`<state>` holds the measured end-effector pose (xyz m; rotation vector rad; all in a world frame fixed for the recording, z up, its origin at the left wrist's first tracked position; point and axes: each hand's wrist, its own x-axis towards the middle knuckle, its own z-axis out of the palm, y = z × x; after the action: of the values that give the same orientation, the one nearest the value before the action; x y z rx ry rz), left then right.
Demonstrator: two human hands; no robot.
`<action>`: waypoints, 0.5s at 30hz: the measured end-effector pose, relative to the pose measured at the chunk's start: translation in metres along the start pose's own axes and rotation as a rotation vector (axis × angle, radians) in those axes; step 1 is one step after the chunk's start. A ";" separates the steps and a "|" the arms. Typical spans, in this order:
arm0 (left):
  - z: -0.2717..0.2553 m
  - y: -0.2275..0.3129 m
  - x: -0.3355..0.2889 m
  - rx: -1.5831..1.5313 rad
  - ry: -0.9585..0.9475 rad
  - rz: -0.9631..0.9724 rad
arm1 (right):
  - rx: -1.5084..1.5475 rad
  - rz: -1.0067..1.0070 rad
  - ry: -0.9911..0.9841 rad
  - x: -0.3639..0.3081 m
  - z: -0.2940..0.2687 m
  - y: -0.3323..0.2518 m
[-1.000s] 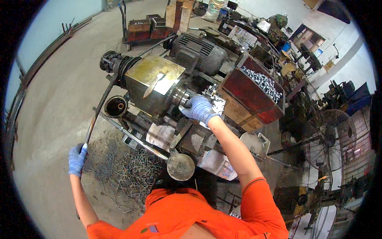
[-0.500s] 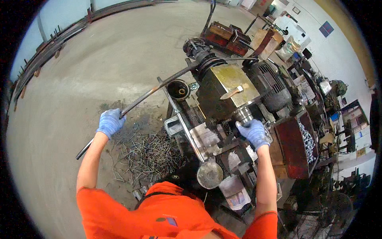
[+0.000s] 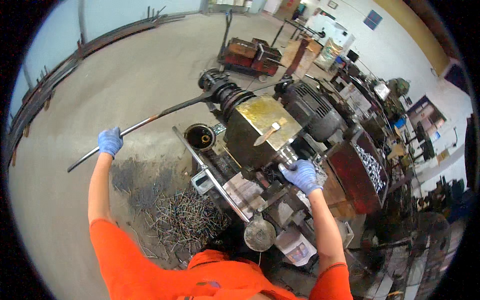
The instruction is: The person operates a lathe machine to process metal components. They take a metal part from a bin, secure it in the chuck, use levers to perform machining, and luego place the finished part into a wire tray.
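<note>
My left hand, in a blue knit glove, is wrapped around the outer part of a long metal lever bar. The bar runs out to the left from the far end of the machine. My right hand, gloved alike, is closed at the machine's shiny round spindle, thumb toward it; its fingers hide what lies between them. On the yellowish top of the machine lies a wooden-handled brush. A second, lighter rod slants across the near left side, apart from both hands.
Thin metal scraps lie heaped on the floor at left. Right of the machine stands a dark red bin with small metal parts. A motor sits behind, a round metal disc in front, and a loaded cart farther off.
My left hand has swung the lever bar forward, away from me, and to the left. The right hand stays at the spindle. The whole view has shifted, with the machine now farther left.
</note>
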<state>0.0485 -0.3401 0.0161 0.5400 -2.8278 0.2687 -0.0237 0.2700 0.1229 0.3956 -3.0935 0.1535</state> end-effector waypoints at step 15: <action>0.118 0.283 -0.107 -0.136 -0.365 0.591 | 0.178 0.178 0.582 -0.217 -0.029 0.107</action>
<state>0.0121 -0.0714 -0.1639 -0.3246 -3.2659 0.0825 0.1591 0.4303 0.1344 0.0556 -2.5386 0.4583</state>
